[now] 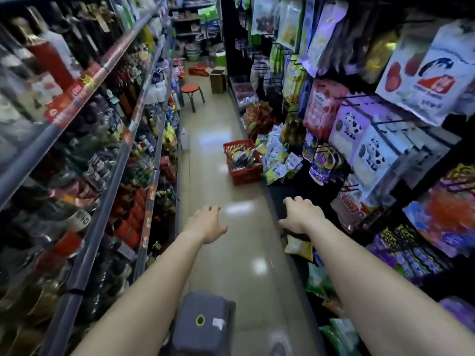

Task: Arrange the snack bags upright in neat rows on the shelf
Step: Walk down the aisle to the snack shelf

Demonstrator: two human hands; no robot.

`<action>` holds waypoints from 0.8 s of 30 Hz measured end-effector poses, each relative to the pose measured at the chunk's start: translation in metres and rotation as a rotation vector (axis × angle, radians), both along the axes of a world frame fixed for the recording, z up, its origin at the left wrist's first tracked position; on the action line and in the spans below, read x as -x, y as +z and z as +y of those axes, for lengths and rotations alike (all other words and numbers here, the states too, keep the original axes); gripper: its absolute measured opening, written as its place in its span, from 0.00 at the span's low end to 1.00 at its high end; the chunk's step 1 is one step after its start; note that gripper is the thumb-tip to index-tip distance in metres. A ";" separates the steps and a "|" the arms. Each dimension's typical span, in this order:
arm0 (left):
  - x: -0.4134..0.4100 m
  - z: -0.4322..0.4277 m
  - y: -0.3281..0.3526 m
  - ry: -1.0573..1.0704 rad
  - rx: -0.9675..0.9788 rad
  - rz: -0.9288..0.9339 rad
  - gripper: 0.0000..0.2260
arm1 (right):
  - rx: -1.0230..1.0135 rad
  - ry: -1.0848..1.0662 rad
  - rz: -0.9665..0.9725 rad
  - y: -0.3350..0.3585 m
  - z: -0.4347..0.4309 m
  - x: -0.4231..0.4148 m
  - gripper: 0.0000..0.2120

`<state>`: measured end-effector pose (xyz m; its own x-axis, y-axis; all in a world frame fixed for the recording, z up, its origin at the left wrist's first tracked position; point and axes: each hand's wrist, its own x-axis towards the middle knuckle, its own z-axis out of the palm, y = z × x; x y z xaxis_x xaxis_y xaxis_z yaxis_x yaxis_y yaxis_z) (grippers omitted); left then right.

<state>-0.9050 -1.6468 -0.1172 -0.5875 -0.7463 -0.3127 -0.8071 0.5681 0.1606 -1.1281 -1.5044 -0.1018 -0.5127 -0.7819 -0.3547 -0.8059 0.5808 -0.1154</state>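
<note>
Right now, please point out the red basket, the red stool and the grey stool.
red basket (244,176): head view, its front wall.
red stool (190,87): head view, its seat.
grey stool (203,334): head view, its top.

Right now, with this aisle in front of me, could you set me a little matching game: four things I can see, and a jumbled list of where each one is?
Things: 1 red basket; 2 round stool; 3 grey stool; 4 right hand.
Places: A closest to the person, low in view; B far down the aisle; C on the floor, packets inside; D over the low shelf edge, fingers spread.
Pairs: 1-C, 2-B, 3-A, 4-D.
</note>
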 end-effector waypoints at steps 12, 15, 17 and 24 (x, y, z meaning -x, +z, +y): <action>0.172 -0.107 -0.007 -0.101 -0.043 -0.002 0.30 | -0.033 -0.082 -0.029 -0.014 -0.097 0.157 0.32; 0.206 -0.146 -0.012 -0.131 -0.029 0.007 0.30 | -0.034 -0.103 -0.019 -0.018 -0.131 0.189 0.32; 0.229 -0.177 -0.014 -0.148 -0.024 0.031 0.30 | -0.031 -0.116 -0.026 -0.018 -0.158 0.208 0.32; 0.296 -0.279 -0.013 -0.248 -0.013 0.011 0.30 | -0.005 -0.195 -0.034 -0.017 -0.247 0.261 0.34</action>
<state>-1.2007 -1.9258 -0.1301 -0.7555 -0.5753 -0.3134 -0.6417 0.7462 0.1773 -1.3888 -1.7509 -0.1185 -0.6422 -0.6670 -0.3778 -0.6735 0.7263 -0.1374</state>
